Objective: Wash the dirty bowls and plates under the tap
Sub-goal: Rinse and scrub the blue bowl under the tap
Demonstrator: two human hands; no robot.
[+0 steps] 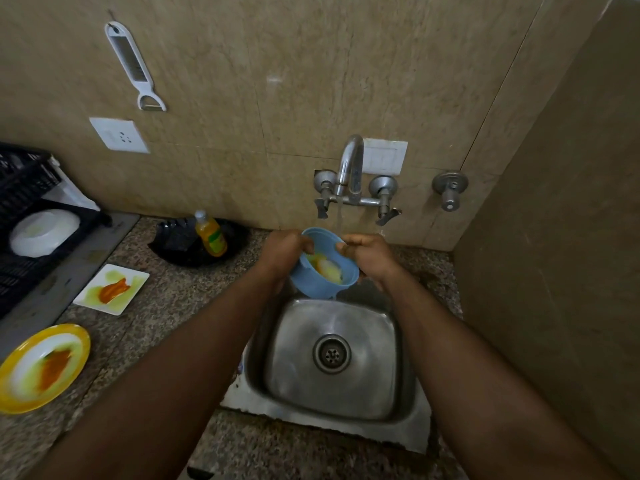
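A blue bowl (313, 278) with yellowish residue inside is held tilted over the back of the steel sink (398, 407). My left hand (282, 252) grips its left rim, fingers curled over the edge. On the right rim my right hand (367, 254) holds on the same way. Water runs from the tap (351, 164) down onto the bowl's far edge. A square white plate (111, 289) smeared orange and green lies on the counter to the left. A round yellow plate (43, 367) with the same smears lies nearer the front left.
A black crate (24, 188) at far left holds an upturned white bowl (43, 232). A yellow soap bottle (210, 237) lies on a black tray (173, 251) behind the counter. A peeler (133, 65) hangs on the wall. A side wall stands close on the right.
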